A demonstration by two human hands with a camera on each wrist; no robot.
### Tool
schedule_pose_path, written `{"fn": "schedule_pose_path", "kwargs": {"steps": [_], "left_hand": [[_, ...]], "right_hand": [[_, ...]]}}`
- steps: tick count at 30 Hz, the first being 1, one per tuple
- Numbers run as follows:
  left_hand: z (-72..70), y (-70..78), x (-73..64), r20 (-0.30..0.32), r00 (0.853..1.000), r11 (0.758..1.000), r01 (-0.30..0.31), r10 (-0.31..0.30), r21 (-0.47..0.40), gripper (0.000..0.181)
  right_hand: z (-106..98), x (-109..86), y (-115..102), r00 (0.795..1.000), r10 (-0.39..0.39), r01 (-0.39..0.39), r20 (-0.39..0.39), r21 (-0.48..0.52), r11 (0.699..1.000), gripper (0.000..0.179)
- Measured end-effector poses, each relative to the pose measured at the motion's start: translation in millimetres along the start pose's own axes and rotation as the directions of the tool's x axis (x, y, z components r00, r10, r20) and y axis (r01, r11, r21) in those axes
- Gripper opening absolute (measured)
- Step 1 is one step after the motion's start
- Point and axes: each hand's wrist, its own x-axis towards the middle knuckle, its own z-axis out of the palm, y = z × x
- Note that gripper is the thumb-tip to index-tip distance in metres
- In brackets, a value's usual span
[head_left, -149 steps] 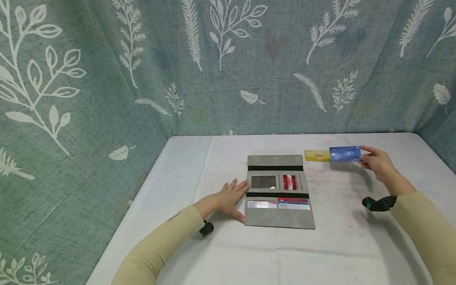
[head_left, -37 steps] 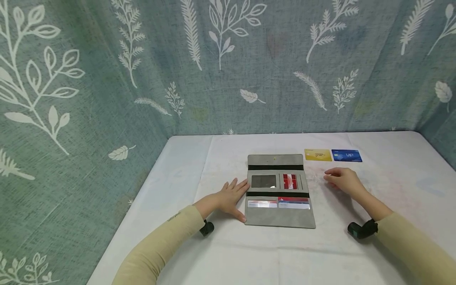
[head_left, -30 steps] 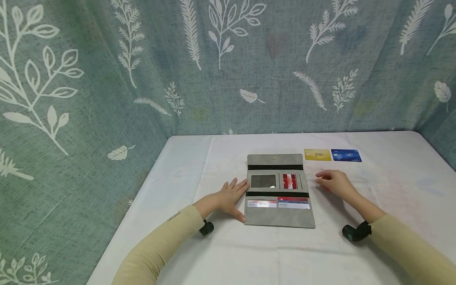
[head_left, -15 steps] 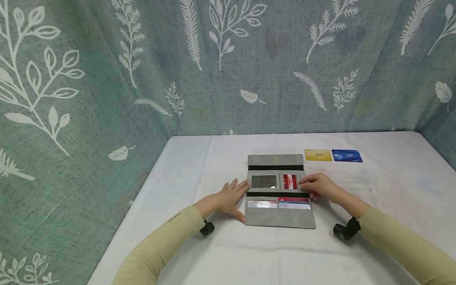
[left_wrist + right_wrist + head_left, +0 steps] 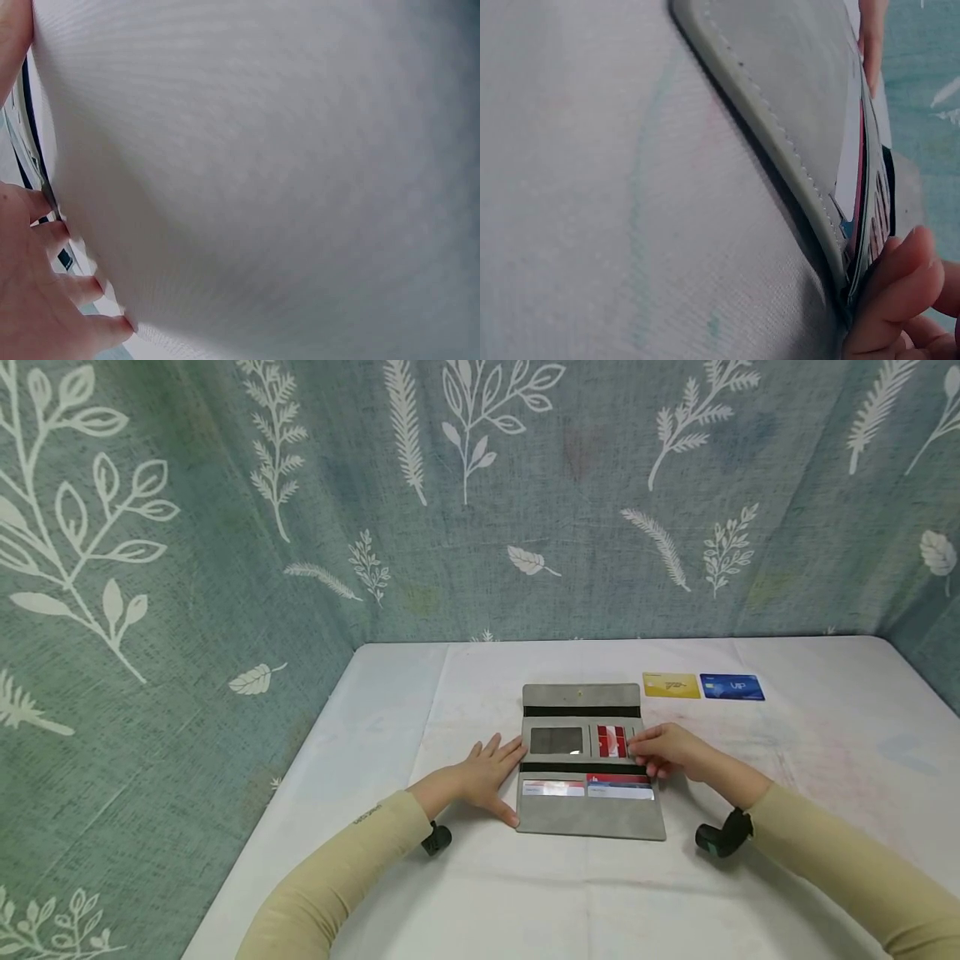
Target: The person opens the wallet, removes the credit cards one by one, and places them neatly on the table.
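Note:
A grey trifold wallet (image 5: 592, 818) lies unfolded on the white table. A red-and-white card (image 5: 611, 742) sits in its middle panel, beside a dark window pocket (image 5: 556, 741). Two more cards, a left one (image 5: 552, 788) and a right one (image 5: 620, 787), are tucked into the lower panel. My left hand (image 5: 486, 779) lies flat with spread fingers, its fingertips and thumb against the wallet's left edge. My right hand (image 5: 678, 752) is at the right edge, bent fingertips touching the slots beside the red card. Whether it pinches the card or the wallet is hidden.
A yellow card (image 5: 671, 686) and a blue VIP card (image 5: 732, 687) lie side by side behind the wallet at the right. A green leaf-patterned curtain (image 5: 480, 560) hangs along the table's back and left sides.
Five seconds ago my right hand held the blue VIP card beside the yellow one. It let that card go on the table and moved down left to the wallet's slots. The left hand stayed put.

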Motion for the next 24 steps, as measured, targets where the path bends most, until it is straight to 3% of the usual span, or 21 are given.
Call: {"fn": "schedule_pose_path", "kwargs": {"steps": [9, 24], "left_hand": [[1.9, -2.2, 2.0, -0.002, 1.000, 1.000, -0.005, 0.005, 0.003, 0.118], [1.9, -2.0, 2.2, -0.002, 1.000, 1.000, 0.002, -0.002, 0.012, 0.118]], "right_hand": [[-2.4, 6.8, -3.3, 0.998, 0.043, -0.046, 0.046, 0.073, 0.996, 0.027], [-2.3, 6.8, -4.1, 0.997, 0.056, -0.063, 0.056, 0.130, 0.990, 0.028]]}}
